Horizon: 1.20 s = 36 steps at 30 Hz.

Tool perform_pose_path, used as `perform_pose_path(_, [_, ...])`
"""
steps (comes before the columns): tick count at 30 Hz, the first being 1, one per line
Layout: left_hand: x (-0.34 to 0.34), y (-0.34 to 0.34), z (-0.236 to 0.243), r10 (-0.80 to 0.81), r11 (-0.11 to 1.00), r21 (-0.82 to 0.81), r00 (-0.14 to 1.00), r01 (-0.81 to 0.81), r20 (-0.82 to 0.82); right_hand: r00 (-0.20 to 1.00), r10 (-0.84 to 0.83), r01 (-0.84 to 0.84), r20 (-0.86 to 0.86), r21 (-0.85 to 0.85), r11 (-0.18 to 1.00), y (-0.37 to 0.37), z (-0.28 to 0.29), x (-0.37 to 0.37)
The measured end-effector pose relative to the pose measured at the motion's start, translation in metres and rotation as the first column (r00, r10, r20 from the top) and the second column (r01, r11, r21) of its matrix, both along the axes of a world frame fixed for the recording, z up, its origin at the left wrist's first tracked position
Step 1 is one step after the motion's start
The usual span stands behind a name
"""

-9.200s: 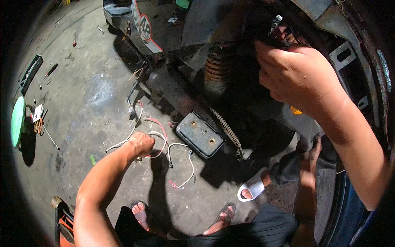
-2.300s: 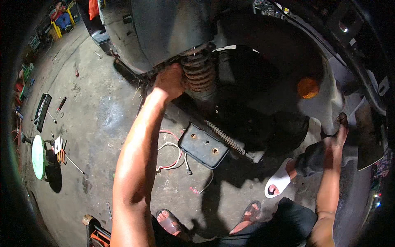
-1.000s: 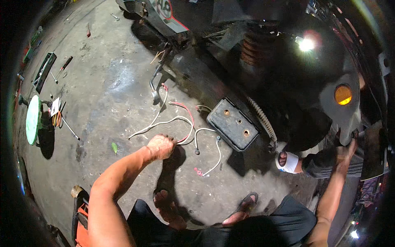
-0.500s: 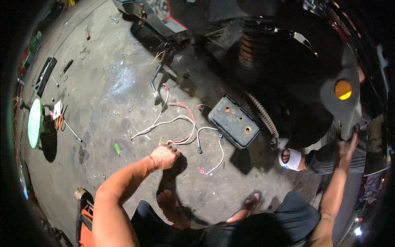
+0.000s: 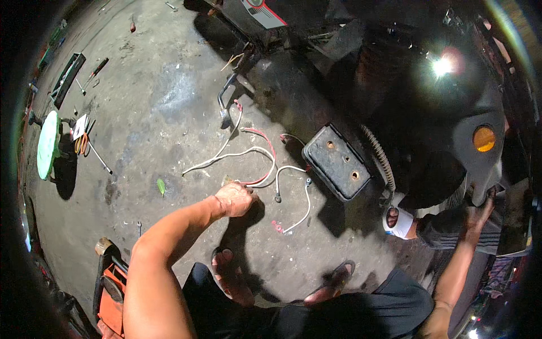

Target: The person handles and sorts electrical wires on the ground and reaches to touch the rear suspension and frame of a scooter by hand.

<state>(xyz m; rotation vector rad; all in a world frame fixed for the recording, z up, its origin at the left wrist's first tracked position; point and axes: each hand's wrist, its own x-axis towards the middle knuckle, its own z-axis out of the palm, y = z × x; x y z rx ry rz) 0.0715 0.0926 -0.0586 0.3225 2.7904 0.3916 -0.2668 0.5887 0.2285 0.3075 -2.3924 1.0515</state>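
Observation:
My left hand (image 5: 236, 199) is closed low over the concrete floor, at the near end of a looped red and white cable (image 5: 274, 161). Its fingers curl downward, so whatever they hold is hidden. Reaching far to the right, my right hand (image 5: 480, 210) has its fingers around the lower tip of a dark body panel (image 5: 491, 169) with an orange reflector. Between my hands lie a short white cable (image 5: 306, 209) with end terminals, a grey cable (image 5: 278, 181) and a black rectangular plastic tray (image 5: 337, 164) with several holes.
A ribbed hose (image 5: 379, 158) hangs from the dark vehicle. Another person's foot in a white sandal (image 5: 400, 224) stands below it. At left are a green round-topped stool (image 5: 48, 145), a long black tray (image 5: 68, 79), scattered tools and an orange jack-like device (image 5: 111, 294).
The whole view has shifted slightly, and a bright light now shines in the dark wheel area. My hands keep nearly the same places relative to the cable and the panel.

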Motion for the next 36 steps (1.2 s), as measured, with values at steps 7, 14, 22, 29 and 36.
perform_pose_path(7, [-0.008, 0.011, 0.01, -0.094, 0.995, 0.02, 0.995, 0.094, -0.02, 0.995, 0.043, -0.042, -0.088, 0.009, 0.999, -0.014, 0.009, 0.008])
perform_pose_path(14, [-0.042, 0.038, 0.019, -0.207, 0.976, -0.112, 0.951, 0.185, -0.229, 0.968, 0.04, 0.067, -0.246, 0.413, 0.908, -0.05, 0.012, 0.027])
perform_pose_path(22, [-0.108, 0.105, -0.012, -0.478, 0.878, -0.146, 0.854, 0.457, -0.204, 0.99, 0.03, 0.044, -0.138, 0.503, 0.863, -0.008, 0.012, 0.007])
perform_pose_path(29, [-0.114, 0.101, -0.028, -0.493, 0.865, -0.247, 0.833, 0.437, -0.253, 0.995, 0.04, -0.045, 0.091, 0.056, 0.997, 0.071, 0.006, -0.022])
perform_pose_path(36, [-0.115, 0.063, -0.013, -0.213, 0.977, -0.126, 0.84, 0.173, -0.499, 0.999, 0.028, -0.036, 0.032, 0.275, 0.961, 0.109, 0.006, -0.038])
